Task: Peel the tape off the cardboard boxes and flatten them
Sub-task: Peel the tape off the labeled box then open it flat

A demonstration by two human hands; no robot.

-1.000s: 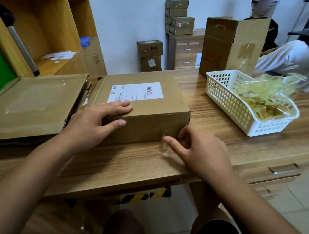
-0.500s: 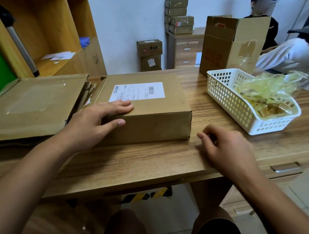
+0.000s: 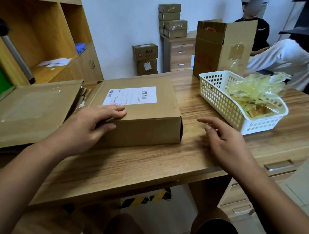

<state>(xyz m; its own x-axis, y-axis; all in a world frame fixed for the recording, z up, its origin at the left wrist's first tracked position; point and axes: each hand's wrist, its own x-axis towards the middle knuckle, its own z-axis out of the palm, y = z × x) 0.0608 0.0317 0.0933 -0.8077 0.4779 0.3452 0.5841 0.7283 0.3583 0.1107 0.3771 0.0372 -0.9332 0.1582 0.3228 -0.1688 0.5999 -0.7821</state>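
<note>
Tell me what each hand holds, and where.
Left hand braces the box at its near top edge, fingers flat on top. Right hand: blurred, cannot tell if it pinches tape.

At 12 o'clock, pale plain wall (image 3: pixel 120 22), evenly lit. At 10 o'clock, tall wooden shelf unit (image 3: pixel 45 34) with open compartments, and cabinet doors (image 3: pixel 88 65) with metal handles beneath. Against the wall at 12, small wooden chest of drawers (image 3: pixel 180 54). Across the middle, wood-grain desk (image 3: pixel 146 164); at 4 o'clock, desk drawers (image 3: pixel 279 166) with metal handles. At 5 o'clock, light tiled floor (image 3: pixel 303 189).
</note>
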